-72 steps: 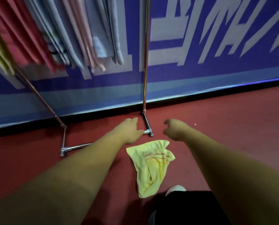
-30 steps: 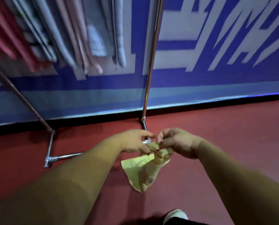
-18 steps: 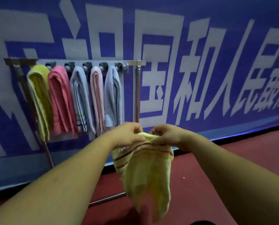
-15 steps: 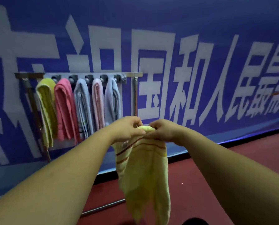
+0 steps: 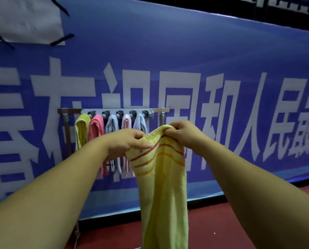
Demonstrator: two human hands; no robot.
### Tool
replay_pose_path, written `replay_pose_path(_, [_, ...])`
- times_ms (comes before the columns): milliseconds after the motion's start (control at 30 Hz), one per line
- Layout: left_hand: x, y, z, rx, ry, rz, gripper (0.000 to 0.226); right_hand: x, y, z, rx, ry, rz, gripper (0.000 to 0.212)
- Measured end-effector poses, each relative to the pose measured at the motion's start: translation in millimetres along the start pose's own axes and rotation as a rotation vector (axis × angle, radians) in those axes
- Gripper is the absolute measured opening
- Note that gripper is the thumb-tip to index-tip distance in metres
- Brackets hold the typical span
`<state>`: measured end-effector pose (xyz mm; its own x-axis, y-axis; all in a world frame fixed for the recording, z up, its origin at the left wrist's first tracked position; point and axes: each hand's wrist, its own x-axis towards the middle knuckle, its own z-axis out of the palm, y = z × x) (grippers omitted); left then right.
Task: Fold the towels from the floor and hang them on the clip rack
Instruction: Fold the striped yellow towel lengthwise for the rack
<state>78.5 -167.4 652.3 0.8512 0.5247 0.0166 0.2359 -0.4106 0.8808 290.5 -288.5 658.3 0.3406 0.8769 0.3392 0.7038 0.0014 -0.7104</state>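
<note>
A yellow towel (image 5: pixel 163 186) with red and orange stripes hangs down in front of me. My left hand (image 5: pixel 127 143) pinches its top edge on the left, and my right hand (image 5: pixel 183 134) grips the same edge on the right, a little higher. Behind them stands the metal clip rack (image 5: pixel 157 110). Several folded towels hang from its clips: yellow (image 5: pixel 82 130), pink (image 5: pixel 96 129), grey-blue (image 5: pixel 111 124), pale pink (image 5: pixel 126 122) and lilac (image 5: pixel 140 123). My left arm hides their lower ends.
A blue banner (image 5: pixel 222 60) with large white characters covers the wall behind the rack. The floor (image 5: pixel 213 225) is dark red. A white sheet (image 5: pixel 24 18) is taped to the banner at top left. The rack's right post (image 5: pixel 162 116) stands just behind my right hand.
Both hands took the yellow towel off the floor and lifted it to chest height. My view rose from the floor to the rack, and my hands have drawn slightly apart along the top edge.
</note>
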Motion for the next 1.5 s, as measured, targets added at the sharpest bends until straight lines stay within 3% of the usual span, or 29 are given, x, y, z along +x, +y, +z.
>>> replay_pose_path(167, [-16, -10, -11, -0.105, 0.009, -0.033, 0.042, 12, -11, 8, 0.112, 0.025, 0.027, 0.027])
replay_pose_path(300, [-18, -16, -7, -0.165, 0.175, 0.026, 0.019, 18, -17, 16, 0.122, 0.046, 0.064, 0.027])
replay_pose_path(467, [-8, -13, 3, -0.171, 0.398, 0.108, 0.02, 19, -20, 32, 0.064, -0.08, 0.085, 0.013])
replay_pose_path(667, [7, -5, 12, -0.2, 0.472, 0.134, 0.019, 24, -5, 59, 0.204, -0.154, 0.129, 0.014])
replay_pose_path(733, [8, -4, 18, -0.328, 0.499, 0.13, 0.015, 23, -1, 64, 0.304, -0.179, 0.127, 0.022])
replay_pose_path(867, [9, -19, 40, -0.721, 0.453, 0.101, 0.009, 16, 10, 85, 0.73, -0.167, 0.121, 0.028])
replay_pose_path(933, [9, -31, 47, -0.793, 0.463, 0.07, 0.01, 10, 19, 98, 0.807, -0.136, 0.156, 0.031])
replay_pose_path(1100, [0, -59, 41, -0.585, 0.484, -0.002, 0.01, -1, 33, 119, 0.76, -0.19, 0.112, 0.05])
replay_pose_path(1300, [-18, -76, 25, -0.528, 0.49, -0.022, 0.014, -2, 33, 132, 0.623, -0.117, 0.032, 0.019])
replay_pose_path(1500, [-21, -78, 22, -0.317, 0.726, 0.082, 0.018, -1, 34, 142, 0.491, -0.062, -0.046, 0.029])
